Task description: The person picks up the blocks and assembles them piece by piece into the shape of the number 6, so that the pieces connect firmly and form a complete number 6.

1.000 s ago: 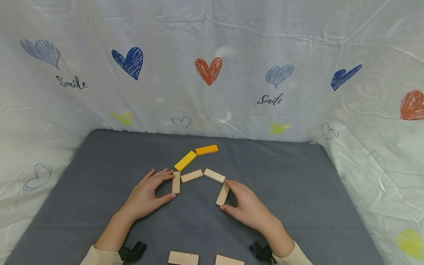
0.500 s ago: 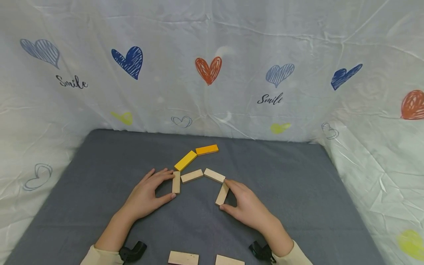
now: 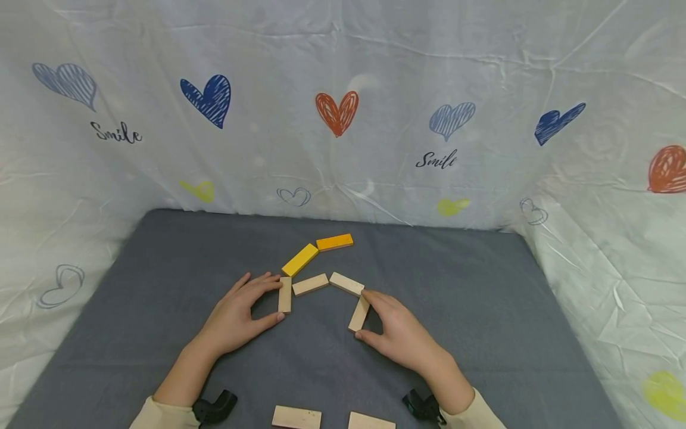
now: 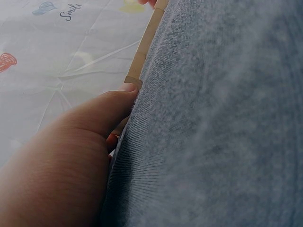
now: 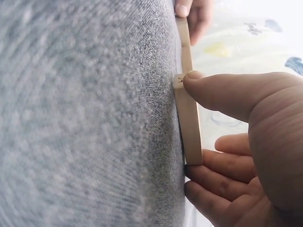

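Note:
Four-sided plain wooden blocks form an arch on the grey cloth in the head view. My left hand (image 3: 238,313) pinches the left end block (image 3: 285,295) between thumb and fingers, one at each end. On the other side, my right hand (image 3: 402,333) holds the right end block (image 3: 358,314) the same way; the right wrist view shows the thumb (image 5: 213,90) on one end and fingertips at the other. Between them lie two more plain blocks, the left one (image 3: 310,285) and the right one (image 3: 346,283), slanted and meeting near the middle.
Behind the arch, a yellow block (image 3: 300,260) slants up from the left end block, and an orange block (image 3: 334,242) adjoins it. Two loose plain blocks, one left (image 3: 296,417) and one right (image 3: 372,420), lie at the near edge. A white printed curtain (image 3: 386,173) hangs behind.
My right hand and its block have shifted very slightly to the left. The left hand and the other blocks stay in place.

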A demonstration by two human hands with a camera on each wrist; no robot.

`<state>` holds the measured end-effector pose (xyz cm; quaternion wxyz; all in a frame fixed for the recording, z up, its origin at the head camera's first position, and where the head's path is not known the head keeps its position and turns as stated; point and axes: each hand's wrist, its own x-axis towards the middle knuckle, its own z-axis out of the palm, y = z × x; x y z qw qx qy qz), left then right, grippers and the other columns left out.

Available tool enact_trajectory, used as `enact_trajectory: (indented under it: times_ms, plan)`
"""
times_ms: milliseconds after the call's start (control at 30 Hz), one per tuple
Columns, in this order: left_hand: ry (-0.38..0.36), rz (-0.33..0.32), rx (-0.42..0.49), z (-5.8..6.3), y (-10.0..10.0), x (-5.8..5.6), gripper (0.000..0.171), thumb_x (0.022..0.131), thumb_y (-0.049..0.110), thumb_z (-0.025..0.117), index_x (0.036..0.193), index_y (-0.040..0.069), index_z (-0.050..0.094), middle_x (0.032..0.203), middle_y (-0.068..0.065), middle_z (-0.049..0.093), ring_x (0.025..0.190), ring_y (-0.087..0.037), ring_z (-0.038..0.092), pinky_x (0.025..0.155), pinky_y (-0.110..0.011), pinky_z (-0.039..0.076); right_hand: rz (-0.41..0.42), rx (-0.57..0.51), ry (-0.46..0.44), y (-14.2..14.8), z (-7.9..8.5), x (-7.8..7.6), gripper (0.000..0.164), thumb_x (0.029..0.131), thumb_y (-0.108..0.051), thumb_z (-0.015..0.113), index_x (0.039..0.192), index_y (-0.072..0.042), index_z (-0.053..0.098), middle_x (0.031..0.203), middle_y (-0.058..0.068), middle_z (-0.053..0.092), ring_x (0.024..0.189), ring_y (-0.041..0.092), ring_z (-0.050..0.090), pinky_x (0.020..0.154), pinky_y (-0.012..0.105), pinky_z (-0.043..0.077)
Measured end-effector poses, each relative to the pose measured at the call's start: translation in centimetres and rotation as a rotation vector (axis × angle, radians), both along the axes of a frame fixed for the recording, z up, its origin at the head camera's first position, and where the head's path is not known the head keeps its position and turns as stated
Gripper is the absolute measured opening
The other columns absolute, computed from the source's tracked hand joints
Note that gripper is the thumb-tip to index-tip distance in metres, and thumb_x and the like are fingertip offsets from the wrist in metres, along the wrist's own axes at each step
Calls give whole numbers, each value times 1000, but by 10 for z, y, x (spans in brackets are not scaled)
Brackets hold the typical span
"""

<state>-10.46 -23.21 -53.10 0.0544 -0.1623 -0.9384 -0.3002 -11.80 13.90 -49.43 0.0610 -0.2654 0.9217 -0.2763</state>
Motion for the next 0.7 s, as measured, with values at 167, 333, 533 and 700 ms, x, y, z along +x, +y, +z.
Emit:
enact_trajectory:
  times_ms: [167, 333, 533, 700]
  plan:
    - [4, 0, -3, 0, 0, 0, 71, 91, 44, 91, 152, 18, 65, 161, -2, 58, 156, -28, 46, 138, -52, 17, 4, -2, 1, 0, 0, 0, 84, 93, -33, 91, 161, -3, 52, 160, 14, 57, 149, 36, 53, 121, 54, 51]
    - [3, 1, -5, 0, 0, 0, 71, 91, 44, 91, 152, 18, 65, 161, -2, 58, 156, -28, 46, 138, -52, 17, 9, -6, -3, 0, 1, 0, 84, 93, -32, 91, 161, -3, 52, 160, 14, 57, 149, 36, 53, 122, 54, 50]
    - [-1, 1, -4, 0, 0, -1, 71, 91, 44, 91, 152, 18, 65, 161, -2, 58, 156, -28, 46, 138, -52, 18, 7, -4, -1, -1, 1, 0, 84, 92, -33, 92, 161, -3, 53, 160, 14, 57, 149, 36, 53, 121, 54, 50]
    - [2, 2, -4, 0, -1, -1, 71, 91, 44, 91, 152, 18, 65, 160, -2, 58, 156, -27, 46, 138, -52, 18, 6, -2, 10, -2, 1, 0, 86, 92, -35, 92, 160, -2, 53, 159, 15, 58, 148, 37, 53, 121, 54, 50]
